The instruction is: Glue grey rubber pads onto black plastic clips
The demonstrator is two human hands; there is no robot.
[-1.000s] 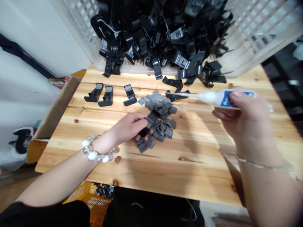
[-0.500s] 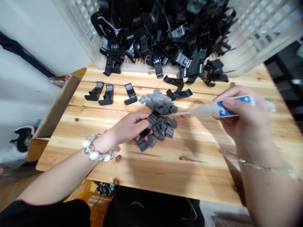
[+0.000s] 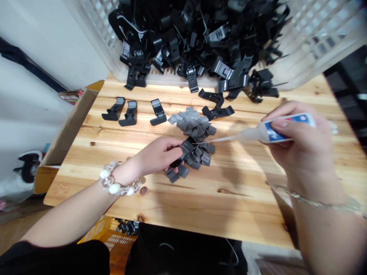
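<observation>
My left hand [image 3: 157, 156] is closed on a small black plastic clip [image 3: 182, 151], holding it just above the wooden table [image 3: 200, 198] beside a heap of grey pads [image 3: 195, 133]. In my right hand [image 3: 298, 141] is a white glue bottle with a blue label [image 3: 275, 131], gripped between thumb and fingers. Its long thin nozzle points left, and the tip reaches the top of the clip in my left hand. Three black clips [image 3: 130, 113] stand in a row at the table's far left.
A tipped white slatted crate [image 3: 312, 34] at the far edge spills many black clips [image 3: 200, 42] onto the table. A cardboard box [image 3: 65, 133] leans at the left edge. An orange basket [image 3: 114, 240] with a few clips sits below the near edge.
My right hand has swung the glue bottle down and left, bringing the nozzle tip from the loose clips near the crate to the clip in my left hand. The left hand has barely moved.
</observation>
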